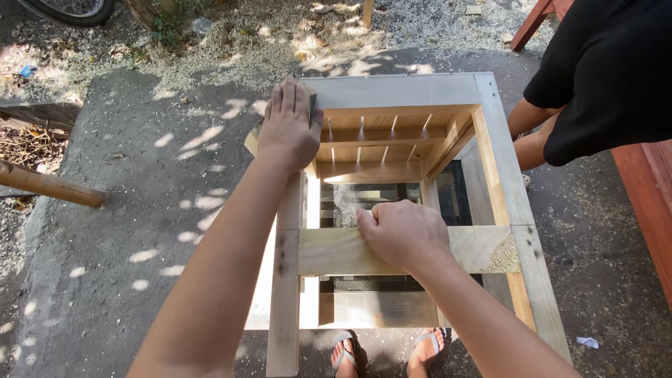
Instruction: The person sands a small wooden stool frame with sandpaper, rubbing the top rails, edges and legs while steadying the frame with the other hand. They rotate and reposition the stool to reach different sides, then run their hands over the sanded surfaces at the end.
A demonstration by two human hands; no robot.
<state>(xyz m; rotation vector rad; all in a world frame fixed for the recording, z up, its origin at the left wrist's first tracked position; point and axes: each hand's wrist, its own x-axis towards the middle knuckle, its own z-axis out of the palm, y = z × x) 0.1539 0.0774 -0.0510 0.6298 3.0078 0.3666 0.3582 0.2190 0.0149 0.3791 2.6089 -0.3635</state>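
Bare matt wood frame point(413, 91), rough concrete floor point(140, 231), sawdust point(231, 56)

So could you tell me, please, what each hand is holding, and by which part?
The left hand presses flat on the wooden frame's far left corner. The right hand is fisted on the crossbar; what its fingers grip cannot be told.

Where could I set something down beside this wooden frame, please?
The bare concrete left of the wooden frame, between it and the wooden pole, is free. The right side is crowded by another person and a red bench. The left hand and right hand occupy the frame.
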